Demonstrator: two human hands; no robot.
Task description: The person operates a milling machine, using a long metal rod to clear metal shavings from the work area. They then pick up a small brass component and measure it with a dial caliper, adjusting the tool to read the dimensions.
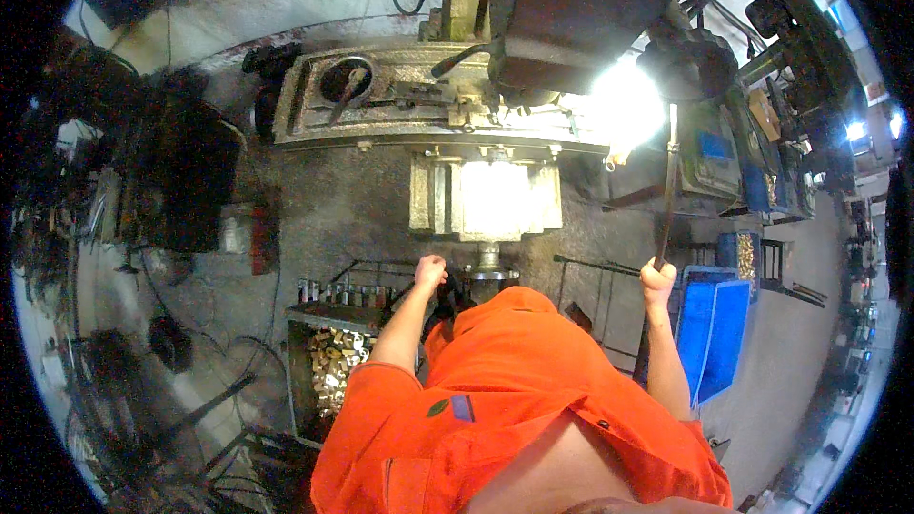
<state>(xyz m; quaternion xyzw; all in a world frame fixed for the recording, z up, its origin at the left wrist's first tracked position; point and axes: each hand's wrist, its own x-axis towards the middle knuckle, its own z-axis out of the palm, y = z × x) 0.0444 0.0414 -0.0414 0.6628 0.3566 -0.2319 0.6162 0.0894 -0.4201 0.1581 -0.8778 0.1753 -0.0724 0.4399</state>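
Rod [669, 195] in right grip [658, 278], metal machine table [381, 134], grey workshop floor [785, 352]

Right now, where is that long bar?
In the head view, the long bar is right of centre; its lower end is in the person's right hand, and the big blue bin is below and to the right.

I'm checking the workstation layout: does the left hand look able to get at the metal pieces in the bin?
Probably yes: the open bin sits beside the left forearm, and nothing seems to block the left hand from the metal pieces. Whether that hand holds something is unclear.
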